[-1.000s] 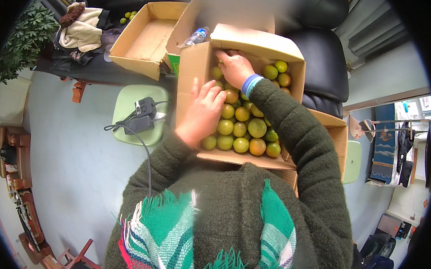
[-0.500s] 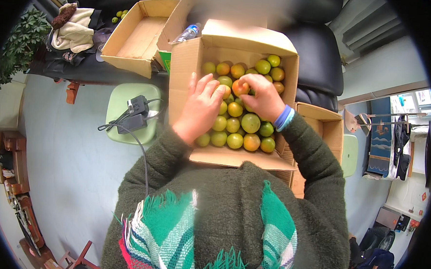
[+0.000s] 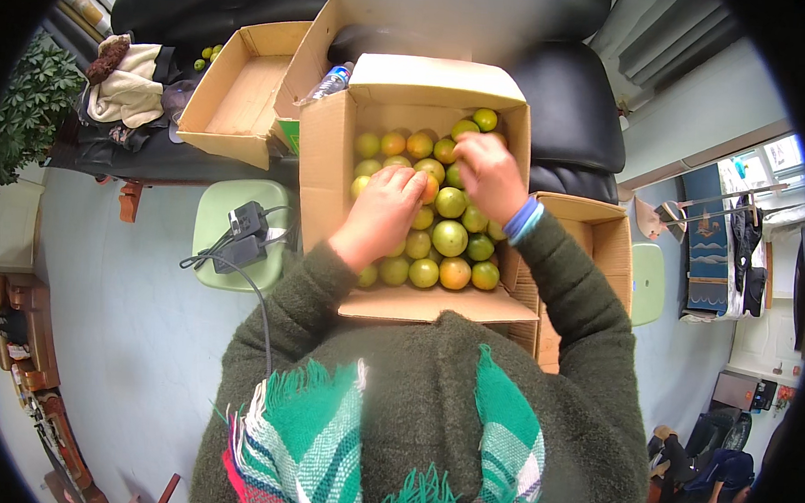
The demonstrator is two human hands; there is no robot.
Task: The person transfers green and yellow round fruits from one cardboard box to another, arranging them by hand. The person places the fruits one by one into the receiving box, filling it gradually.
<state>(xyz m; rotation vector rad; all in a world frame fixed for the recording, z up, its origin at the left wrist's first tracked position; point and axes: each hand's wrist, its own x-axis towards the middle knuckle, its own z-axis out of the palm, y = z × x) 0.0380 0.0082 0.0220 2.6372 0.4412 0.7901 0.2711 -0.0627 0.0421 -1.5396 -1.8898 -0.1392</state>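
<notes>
An open cardboard box (image 3: 324, 156) in front of me holds rows of round, citrus-like fruits (image 3: 450, 238), green to orange. My left hand (image 3: 385, 210) lies over the left rows, its fingers bent close together around an orange fruit (image 3: 430, 189) that peeks out at the fingertips. Over the far right part of the box my right hand (image 3: 495, 179) is closed, fingers curled down among the fruits. What its fingertips grip is hidden beneath them. Two small green fruits (image 3: 475, 123) sit just beyond that hand.
Another cardboard box (image 3: 247, 88) rests on the black sofa (image 3: 574, 106) at far left, beside a plastic bottle (image 3: 331, 84). A further box (image 3: 590, 229) stands at right. On a green stool (image 3: 212, 241) at left lie black adapters (image 3: 244, 234), their cable running to me.
My right hand has moved rightward and away from me; the orange fruit it pinched no longer shows between its fingers. My left hand has shifted slightly right. The whole view has shifted a little.
</notes>
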